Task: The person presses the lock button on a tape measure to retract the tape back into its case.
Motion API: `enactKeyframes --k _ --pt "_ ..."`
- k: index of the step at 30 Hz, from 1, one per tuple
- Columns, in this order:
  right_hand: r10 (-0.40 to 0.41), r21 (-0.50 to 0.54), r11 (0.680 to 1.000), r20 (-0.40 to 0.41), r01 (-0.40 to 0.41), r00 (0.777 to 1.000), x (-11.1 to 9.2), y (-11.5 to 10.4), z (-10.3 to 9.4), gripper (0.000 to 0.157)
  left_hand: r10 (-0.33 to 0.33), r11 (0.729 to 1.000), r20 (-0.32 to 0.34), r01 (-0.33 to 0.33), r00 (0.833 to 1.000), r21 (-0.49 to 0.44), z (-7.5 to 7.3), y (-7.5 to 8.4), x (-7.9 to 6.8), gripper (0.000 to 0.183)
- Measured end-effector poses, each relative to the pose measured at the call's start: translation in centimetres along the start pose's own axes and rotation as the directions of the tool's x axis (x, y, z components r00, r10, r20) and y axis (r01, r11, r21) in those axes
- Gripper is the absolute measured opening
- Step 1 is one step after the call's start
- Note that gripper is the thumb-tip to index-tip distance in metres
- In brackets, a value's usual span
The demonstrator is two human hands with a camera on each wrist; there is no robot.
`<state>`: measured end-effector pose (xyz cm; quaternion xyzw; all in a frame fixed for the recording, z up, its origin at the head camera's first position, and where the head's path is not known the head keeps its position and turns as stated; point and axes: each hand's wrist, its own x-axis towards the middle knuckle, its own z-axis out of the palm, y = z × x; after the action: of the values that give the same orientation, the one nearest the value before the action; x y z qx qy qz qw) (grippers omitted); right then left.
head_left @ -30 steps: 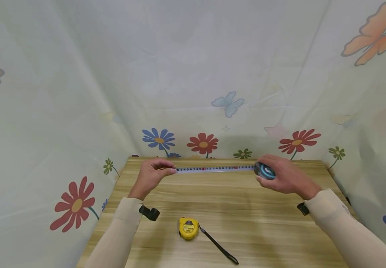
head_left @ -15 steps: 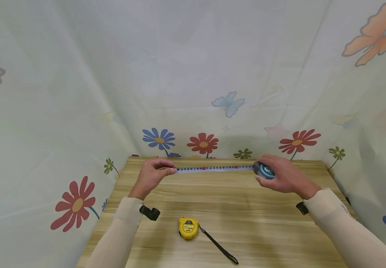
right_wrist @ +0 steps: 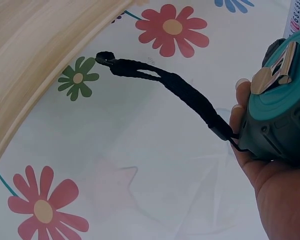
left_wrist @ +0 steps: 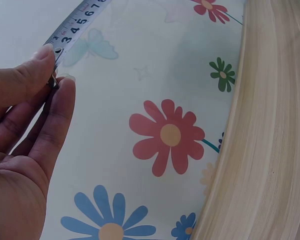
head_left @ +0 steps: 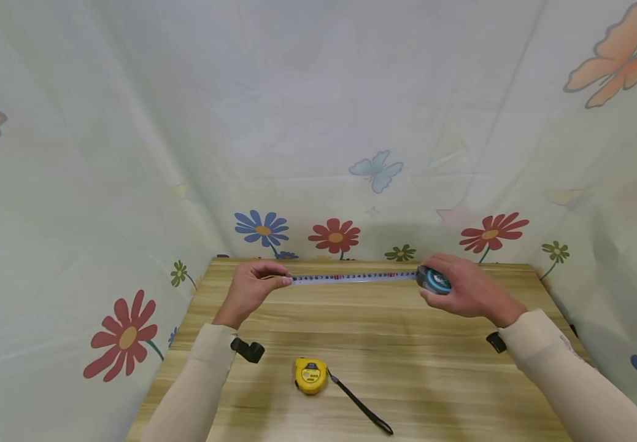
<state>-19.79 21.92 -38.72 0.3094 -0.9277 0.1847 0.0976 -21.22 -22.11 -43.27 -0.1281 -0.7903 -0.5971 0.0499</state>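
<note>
A blue and black tape measure [head_left: 434, 280] sits in my right hand [head_left: 467, 288], which grips its case. Its white blade [head_left: 357, 279] stretches leftward, printed with black numbers and red marks. At the far end, my left hand [head_left: 252, 288] pinches the blade's tip between thumb and fingers. The left wrist view shows the thumb on the blade [left_wrist: 75, 30] near its low numbers. In the right wrist view the case [right_wrist: 280, 120] has a metal belt clip [right_wrist: 277, 72], and a black wrist strap [right_wrist: 185, 95] hangs from it.
A yellow tape measure [head_left: 311, 376] lies on the wooden table [head_left: 396, 356] in front, its black strap [head_left: 359, 405] trailing to the right. Behind and beside the table hangs a pale cloth [head_left: 307, 123] printed with flowers and butterflies.
My right hand has shifted very slightly left with the tape measure, so a little less blade shows. The left hand and the yellow tape measure have stayed in place.
</note>
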Motion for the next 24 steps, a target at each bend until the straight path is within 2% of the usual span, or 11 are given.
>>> enactKeyframes --k 15,24 --pt "0.008 0.007 1.000 0.007 -0.009 1.000 0.29 -0.13 0.21 0.036 -0.001 1.000 0.001 0.001 1.000 0.000 -0.09 0.09 -0.01 0.017" --pt "0.040 0.032 0.999 0.031 -0.041 0.999 0.01 -0.35 0.33 0.035 0.023 1.000 0.004 -0.023 1.000 -0.003 0.08 -0.42 0.17 0.017"
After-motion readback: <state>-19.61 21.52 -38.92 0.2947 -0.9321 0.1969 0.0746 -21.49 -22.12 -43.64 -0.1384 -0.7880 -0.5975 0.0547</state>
